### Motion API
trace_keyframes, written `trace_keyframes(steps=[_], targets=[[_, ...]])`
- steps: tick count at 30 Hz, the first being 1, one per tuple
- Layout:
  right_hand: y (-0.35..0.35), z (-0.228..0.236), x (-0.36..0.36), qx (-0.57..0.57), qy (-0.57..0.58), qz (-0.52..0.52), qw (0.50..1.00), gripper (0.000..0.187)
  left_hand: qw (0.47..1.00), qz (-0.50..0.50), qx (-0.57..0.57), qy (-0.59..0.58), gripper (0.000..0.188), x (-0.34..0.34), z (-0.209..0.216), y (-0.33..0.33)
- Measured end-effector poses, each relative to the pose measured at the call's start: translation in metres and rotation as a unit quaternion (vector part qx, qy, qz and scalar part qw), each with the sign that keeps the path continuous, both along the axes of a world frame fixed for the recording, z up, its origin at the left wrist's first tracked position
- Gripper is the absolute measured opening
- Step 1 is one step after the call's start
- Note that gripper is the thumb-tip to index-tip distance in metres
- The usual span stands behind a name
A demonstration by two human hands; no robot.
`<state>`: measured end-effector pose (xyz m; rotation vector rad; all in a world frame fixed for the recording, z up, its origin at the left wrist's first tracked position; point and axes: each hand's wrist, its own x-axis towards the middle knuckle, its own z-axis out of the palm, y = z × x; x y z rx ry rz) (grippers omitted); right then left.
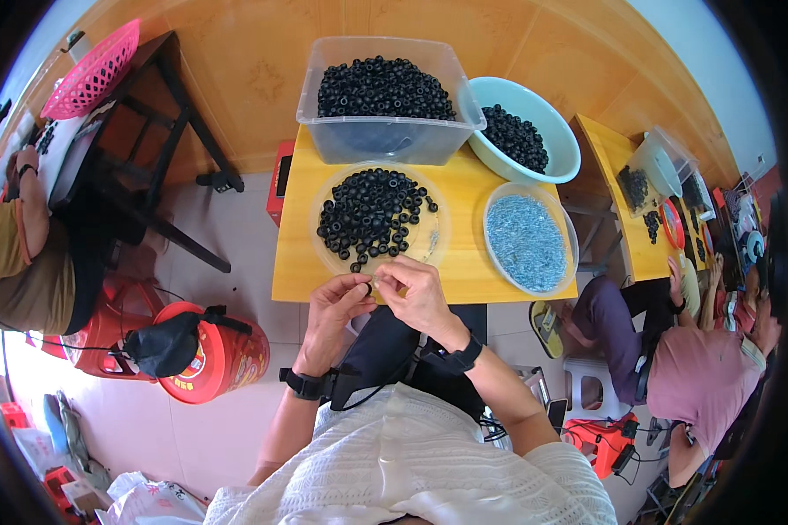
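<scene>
My left hand (336, 306) and my right hand (415, 297) meet at the front edge of the yellow table, fingertips almost touching. Each is closed in a pinch; something small and partly dark shows between them, too tiny to make out. Just beyond the fingers, a shallow clear round tray (437, 236) holds a heap of black ring-shaped pieces (372, 210). To its right stands a round translucent dish (573, 254) full of small, thin, clear-blue pieces (525, 243).
Behind the tray are a clear plastic bin (385, 140) and a light-blue basin (559, 131), both holding more black pieces. A red bucket (245, 354) stands on the floor at left. One person (26, 262) sits left, another (705, 372) right beside a second yellow table (611, 175).
</scene>
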<state>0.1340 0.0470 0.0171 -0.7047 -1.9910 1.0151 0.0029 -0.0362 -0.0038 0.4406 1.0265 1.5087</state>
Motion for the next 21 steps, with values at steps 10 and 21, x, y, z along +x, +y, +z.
trace_keyframes(steps=[10, 21], targets=[[0.008, 0.015, 0.016, -0.165, -0.058, 0.076, 0.982, 0.007, 0.999, -0.027, 0.015, -0.007, 0.017, -0.002, -0.002, -0.002], [0.01, 0.02, 0.023, -0.175, -0.111, 0.094, 0.974, 0.008, 0.989, -0.078, 0.036, 0.118, 0.02, -0.005, 0.003, -0.002]])
